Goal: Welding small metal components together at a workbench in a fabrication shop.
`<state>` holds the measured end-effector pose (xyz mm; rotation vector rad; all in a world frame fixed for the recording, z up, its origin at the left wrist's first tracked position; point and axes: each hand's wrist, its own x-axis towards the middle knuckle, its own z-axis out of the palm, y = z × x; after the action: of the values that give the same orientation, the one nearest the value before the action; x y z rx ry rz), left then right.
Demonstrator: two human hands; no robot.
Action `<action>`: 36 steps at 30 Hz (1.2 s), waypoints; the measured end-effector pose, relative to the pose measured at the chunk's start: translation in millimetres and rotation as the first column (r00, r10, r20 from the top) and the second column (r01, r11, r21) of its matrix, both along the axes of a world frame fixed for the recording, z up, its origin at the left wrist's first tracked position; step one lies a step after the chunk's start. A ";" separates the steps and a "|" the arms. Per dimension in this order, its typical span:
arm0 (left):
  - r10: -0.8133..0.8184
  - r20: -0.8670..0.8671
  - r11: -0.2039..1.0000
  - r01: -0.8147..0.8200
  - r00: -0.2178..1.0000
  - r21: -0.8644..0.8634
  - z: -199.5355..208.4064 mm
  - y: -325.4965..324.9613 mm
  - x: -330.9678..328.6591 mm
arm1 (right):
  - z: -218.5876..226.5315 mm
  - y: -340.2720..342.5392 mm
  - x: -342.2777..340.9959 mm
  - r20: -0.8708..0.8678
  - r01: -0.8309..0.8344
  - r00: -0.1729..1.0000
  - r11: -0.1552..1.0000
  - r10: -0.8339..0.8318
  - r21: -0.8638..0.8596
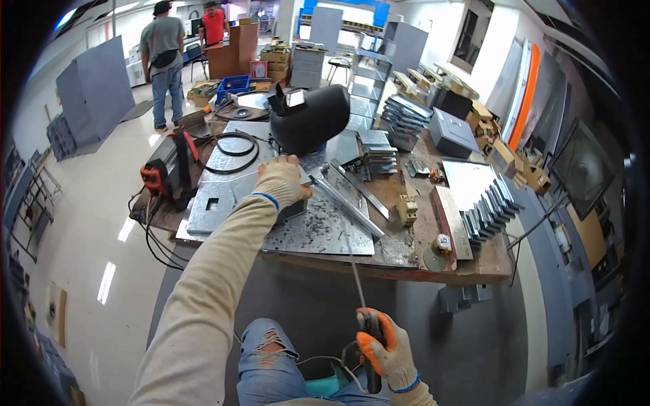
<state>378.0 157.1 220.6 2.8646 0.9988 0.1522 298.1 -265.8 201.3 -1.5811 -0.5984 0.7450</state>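
ok so my left hand (281,181) in its beige glove is pressed down on a metal angle bar (345,203), fingers closed over its near end, on the steel plate (318,233) topping the workbench (467,267). My right hand (384,352) is down by my knee, fist tight around an electrode holder (371,338) with the rod (355,271) pointing up at the bench. Black welding helmet (310,118) sits just behind the left hand, red welder (166,169) at the bench's left end.
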 end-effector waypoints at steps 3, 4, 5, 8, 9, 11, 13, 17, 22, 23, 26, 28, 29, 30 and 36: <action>-0.003 -0.026 1.000 0.003 1.000 0.023 11.9 -10.8 -3.2 | -31.2 -23.8 10.2 -0.110 0.058 0.993 0.977 -0.036 0.205; 0.008 -0.035 0.998 -0.006 0.999 0.070 9.4 -11.3 1.0 | -43.4 -30.2 15.4 -0.155 0.090 0.987 0.952 -0.045 0.294; 0.019 -0.042 0.993 -0.014 0.999 0.118 6.5 -11.6 5.1 | -54.1 -35.0 20.1 -0.199 0.125 0.979 0.916 -0.051 0.381; -0.025 -0.051 0.986 0.033 0.998 0.163 -2.6 -12.7 9.5 | -80.3 -40.9 42.0 -0.261 0.156 0.965 0.857 -0.026 0.490; -0.022 -0.034 0.983 0.028 0.999 0.182 -8.9 -10.6 10.9 | -87.9 -41.5 48.9 -0.276 0.161 0.961 0.828 -0.008 0.538; 0.025 -0.046 0.990 -0.019 0.999 0.141 -8.5 -14.0 15.5 | -99.7 -40.2 59.7 -0.320 0.199 0.947 0.781 0.001 0.592; 0.070 -0.100 0.993 -0.059 0.993 0.101 -6.7 -14.6 14.3 | -99.4 -36.9 76.2 -0.330 0.167 0.941 0.753 0.070 0.637; 0.071 0.005 0.994 -0.071 0.997 0.082 -19.5 -5.8 13.7 | -105.6 -31.7 111.7 -0.341 0.129 0.927 0.726 0.153 0.675; 0.072 0.066 0.997 -0.073 0.995 0.013 -23.6 -5.8 15.8 | -117.4 -20.9 132.1 -0.280 0.084 0.951 0.764 0.131 0.640; 0.050 0.076 0.998 -0.053 0.996 0.040 -23.1 -7.0 14.6 | -118.5 -18.1 135.2 -0.214 0.056 0.971 0.777 0.103 0.627; 0.008 0.098 0.996 -0.016 0.995 0.088 -22.5 -9.8 11.7 | -117.8 -14.8 139.9 -0.074 0.001 0.996 0.807 0.053 0.591; 0.018 0.085 0.996 -0.026 0.996 0.087 -22.0 -11.8 14.2 | -113.8 -17.8 142.2 -0.013 -0.032 0.999 0.839 0.046 0.543; 0.027 0.081 0.995 -0.035 0.996 0.093 -20.1 -12.1 14.7 | -110.6 -17.2 144.4 0.021 -0.052 0.999 0.850 0.048 0.524; 0.035 0.078 0.994 -0.042 0.996 0.098 -18.2 -12.4 15.0 | -108.7 -16.8 144.6 0.055 -0.070 0.997 0.862 0.049 0.503; 0.060 0.053 0.995 -0.064 0.997 0.075 -14.8 -16.7 16.4 | -93.8 -22.4 119.0 -0.208 0.025 0.974 0.877 0.085 0.480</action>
<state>394.5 140.4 205.8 2.8836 1.0964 0.2727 417.1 -288.2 107.5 -1.0138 -0.5882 0.7182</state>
